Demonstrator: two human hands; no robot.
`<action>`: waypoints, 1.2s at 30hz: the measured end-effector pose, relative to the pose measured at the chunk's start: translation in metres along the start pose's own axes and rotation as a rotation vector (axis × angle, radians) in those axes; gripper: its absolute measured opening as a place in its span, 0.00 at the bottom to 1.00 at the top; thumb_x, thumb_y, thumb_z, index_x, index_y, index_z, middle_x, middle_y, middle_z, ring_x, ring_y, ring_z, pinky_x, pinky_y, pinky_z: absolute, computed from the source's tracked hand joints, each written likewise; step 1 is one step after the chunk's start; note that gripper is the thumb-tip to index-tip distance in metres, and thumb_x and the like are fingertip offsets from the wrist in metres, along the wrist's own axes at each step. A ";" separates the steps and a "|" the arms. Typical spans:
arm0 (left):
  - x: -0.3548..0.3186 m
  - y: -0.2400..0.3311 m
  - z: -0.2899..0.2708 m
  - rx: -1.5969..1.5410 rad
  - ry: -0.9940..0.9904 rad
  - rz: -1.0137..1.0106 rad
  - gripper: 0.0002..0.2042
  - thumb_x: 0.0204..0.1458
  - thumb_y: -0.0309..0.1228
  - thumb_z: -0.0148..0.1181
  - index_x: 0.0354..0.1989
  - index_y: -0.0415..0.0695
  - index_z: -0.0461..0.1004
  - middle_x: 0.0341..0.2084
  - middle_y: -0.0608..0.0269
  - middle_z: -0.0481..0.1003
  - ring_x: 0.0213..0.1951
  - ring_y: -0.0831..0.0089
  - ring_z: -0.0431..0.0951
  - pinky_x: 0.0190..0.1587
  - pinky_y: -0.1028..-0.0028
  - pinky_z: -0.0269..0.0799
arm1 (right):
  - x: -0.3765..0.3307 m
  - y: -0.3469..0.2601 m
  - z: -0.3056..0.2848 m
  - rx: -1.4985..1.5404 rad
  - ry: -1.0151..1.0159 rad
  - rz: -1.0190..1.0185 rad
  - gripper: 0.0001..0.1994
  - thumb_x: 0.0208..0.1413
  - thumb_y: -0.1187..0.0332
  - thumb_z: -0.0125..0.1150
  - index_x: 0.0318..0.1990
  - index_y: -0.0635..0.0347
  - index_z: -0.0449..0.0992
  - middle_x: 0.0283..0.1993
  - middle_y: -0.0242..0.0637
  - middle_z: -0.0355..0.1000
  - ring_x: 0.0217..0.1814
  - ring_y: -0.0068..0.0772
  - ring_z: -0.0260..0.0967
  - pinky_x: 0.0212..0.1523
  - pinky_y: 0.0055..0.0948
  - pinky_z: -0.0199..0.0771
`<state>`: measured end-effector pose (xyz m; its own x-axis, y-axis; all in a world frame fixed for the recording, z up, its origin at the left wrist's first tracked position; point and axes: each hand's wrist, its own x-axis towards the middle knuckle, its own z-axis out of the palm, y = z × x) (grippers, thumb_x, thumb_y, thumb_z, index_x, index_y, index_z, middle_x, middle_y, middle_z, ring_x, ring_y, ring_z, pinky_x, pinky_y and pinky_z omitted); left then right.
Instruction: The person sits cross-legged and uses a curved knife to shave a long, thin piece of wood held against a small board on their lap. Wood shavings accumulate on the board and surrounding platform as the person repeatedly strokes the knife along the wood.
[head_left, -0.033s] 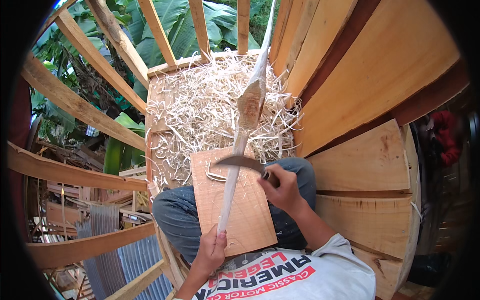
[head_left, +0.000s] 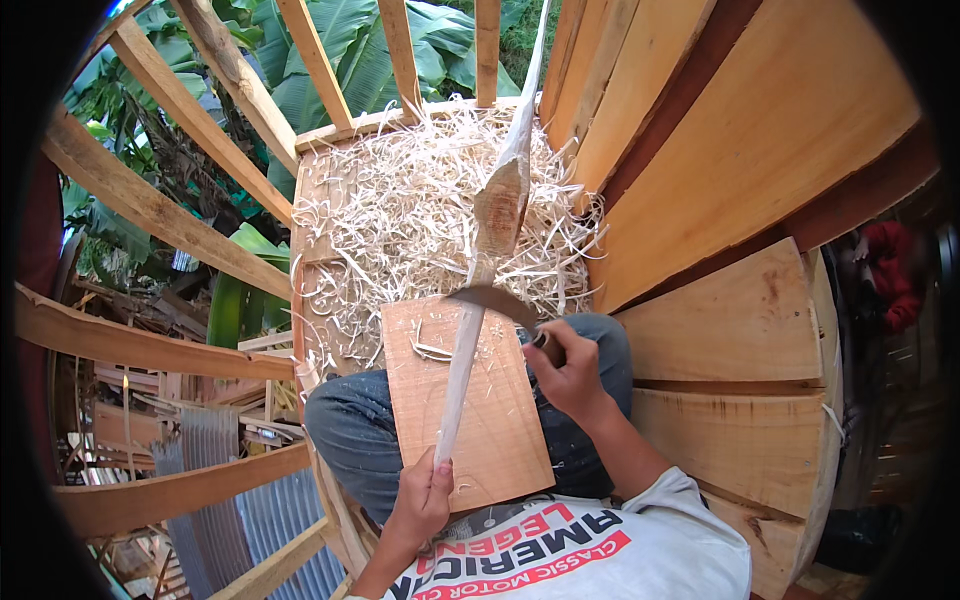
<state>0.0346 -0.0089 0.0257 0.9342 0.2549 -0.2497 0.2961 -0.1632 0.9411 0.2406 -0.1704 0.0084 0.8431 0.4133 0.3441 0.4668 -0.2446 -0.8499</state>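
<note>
My left hand [head_left: 423, 500] is closed around the near end of a long, pale carved wooden stick [head_left: 460, 380]. The stick slants away from me, widens into a rough brown section [head_left: 498, 210] midway, then tapers toward the top edge. My right hand [head_left: 570, 372] grips the dark handle of a curved knife [head_left: 495, 302]. Its blade lies across the stick just nearer than the wide section; whether the edge touches the wood I cannot tell. Under the stick, a flat wooden board [head_left: 490, 430] rests on my lap, with a few shavings on it.
A large heap of curly wood shavings [head_left: 400, 210] covers the plank floor ahead. Spaced wooden slats [head_left: 170, 220] run along the left, with leaves and corrugated sheets beyond. A plank wall [head_left: 730, 330] stands close on my right. A person's red sleeve [head_left: 893, 275] shows at the far right.
The knife blade has shifted slightly away from me and to the right, its tip now farther up the stick. My right hand has moved with it. My left hand and the stick stay nearly still.
</note>
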 end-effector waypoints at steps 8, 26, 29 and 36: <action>0.004 0.003 0.003 -0.037 0.033 0.013 0.11 0.61 0.33 0.48 0.30 0.38 0.65 0.12 0.66 0.63 0.15 0.81 0.63 0.18 0.77 0.58 | -0.011 0.015 -0.003 0.105 0.010 -0.001 0.09 0.50 0.71 0.64 0.33 0.63 0.70 0.14 0.31 0.58 0.15 0.18 0.55 0.17 0.23 0.55; -0.004 0.014 0.008 -0.097 -0.027 -0.055 0.11 0.62 0.36 0.46 0.32 0.43 0.61 0.16 0.72 0.63 0.16 0.86 0.59 0.18 0.81 0.54 | -0.005 0.004 -0.015 -0.344 -0.082 -0.105 0.27 0.43 0.48 0.68 0.11 0.56 0.61 0.10 0.32 0.57 0.10 0.33 0.56 0.14 0.31 0.55; -0.009 0.022 0.009 -0.040 -0.043 -0.095 0.10 0.62 0.36 0.46 0.33 0.42 0.61 0.16 0.71 0.63 0.17 0.85 0.60 0.20 0.80 0.56 | 0.001 0.003 -0.018 -0.476 -0.022 -0.146 0.31 0.40 0.41 0.67 0.10 0.56 0.58 0.10 0.32 0.56 0.10 0.33 0.55 0.13 0.31 0.54; -0.020 0.021 0.009 -0.075 -0.102 -0.148 0.09 0.62 0.34 0.46 0.34 0.41 0.61 0.15 0.70 0.62 0.18 0.82 0.61 0.22 0.78 0.58 | 0.013 0.010 -0.023 -0.539 0.066 -0.251 0.34 0.37 0.34 0.64 0.11 0.57 0.59 0.10 0.34 0.55 0.11 0.35 0.56 0.14 0.30 0.55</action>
<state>0.0237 -0.0260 0.0490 0.8981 0.1726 -0.4044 0.4192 -0.0586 0.9060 0.2619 -0.1872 0.0136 0.6964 0.4647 0.5468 0.7088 -0.5646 -0.4229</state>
